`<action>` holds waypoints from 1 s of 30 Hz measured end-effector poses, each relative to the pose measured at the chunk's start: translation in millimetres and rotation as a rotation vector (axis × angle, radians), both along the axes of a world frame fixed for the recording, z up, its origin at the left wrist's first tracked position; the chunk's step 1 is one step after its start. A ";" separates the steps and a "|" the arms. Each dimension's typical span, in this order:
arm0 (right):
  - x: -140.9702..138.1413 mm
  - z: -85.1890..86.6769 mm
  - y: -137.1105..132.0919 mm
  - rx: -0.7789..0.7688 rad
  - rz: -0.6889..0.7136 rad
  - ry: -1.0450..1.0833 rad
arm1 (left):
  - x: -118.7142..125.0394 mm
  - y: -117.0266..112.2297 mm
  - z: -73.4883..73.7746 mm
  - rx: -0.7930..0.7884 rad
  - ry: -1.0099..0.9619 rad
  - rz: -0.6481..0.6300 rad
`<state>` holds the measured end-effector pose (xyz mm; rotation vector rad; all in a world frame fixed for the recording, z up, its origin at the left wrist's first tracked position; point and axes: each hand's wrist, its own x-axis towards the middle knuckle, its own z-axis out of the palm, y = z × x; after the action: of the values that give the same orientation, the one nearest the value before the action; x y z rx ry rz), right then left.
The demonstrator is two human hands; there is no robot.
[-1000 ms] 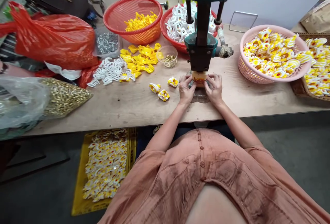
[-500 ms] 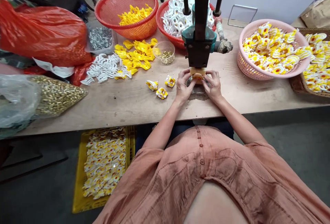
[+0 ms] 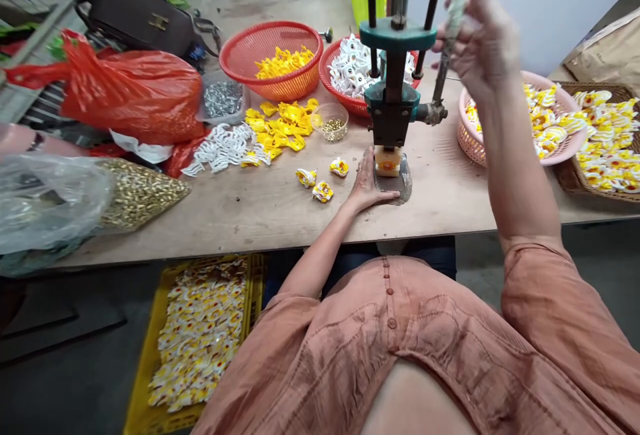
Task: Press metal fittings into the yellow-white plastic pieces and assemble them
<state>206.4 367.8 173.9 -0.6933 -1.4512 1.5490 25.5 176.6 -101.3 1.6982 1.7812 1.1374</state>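
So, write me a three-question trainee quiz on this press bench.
1. True or false: the right hand rests flat on the table.
2. Which hand steadies the piece under the press? A) left hand B) right hand C) both
3. What fills the red basket left of the press?

Key: 1. False: it is raised, closed on the press lever. 2. A: it lies beside the yellow-and-white piece on the press base. 3. Yellow plastic parts.
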 end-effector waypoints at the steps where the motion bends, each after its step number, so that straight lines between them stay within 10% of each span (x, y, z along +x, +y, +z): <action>1: 6.8 2.2 -19.7 0.170 -0.021 0.005 | -0.3 1.3 -0.1 0.017 0.006 -0.003; 7: 55.6 -120.8 -132.6 1.000 -0.153 -0.278 | 0.5 3.3 3.0 0.087 -0.022 0.018; 10: 65.5 -164.3 -141.5 1.034 -0.041 -0.458 | 1.1 2.8 4.6 0.081 -0.032 0.020; 15: 65.1 -178.0 -137.7 0.935 -0.060 -0.529 | 4.3 1.8 4.2 0.074 -0.049 0.044; 19: 63.1 -158.8 -151.5 1.003 -0.075 -0.439 | 5.5 -0.3 5.6 0.053 -0.068 0.053; 23: 44.8 -80.6 -132.1 0.969 -0.188 -0.250 | -2.4 1.5 9.9 0.070 -0.127 0.067; 27: -6.5 -14.0 -52.0 0.607 -0.345 0.129 | -8.3 12.8 15.1 0.201 -0.222 0.136; 30: -37.6 -20.0 5.4 0.125 -0.145 -0.089 | -5.4 21.7 18.6 0.238 -0.215 0.197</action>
<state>168.8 373.3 154.0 -0.7837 -1.5142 1.3198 20.0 198.3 -82.7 1.4798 1.7630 1.6082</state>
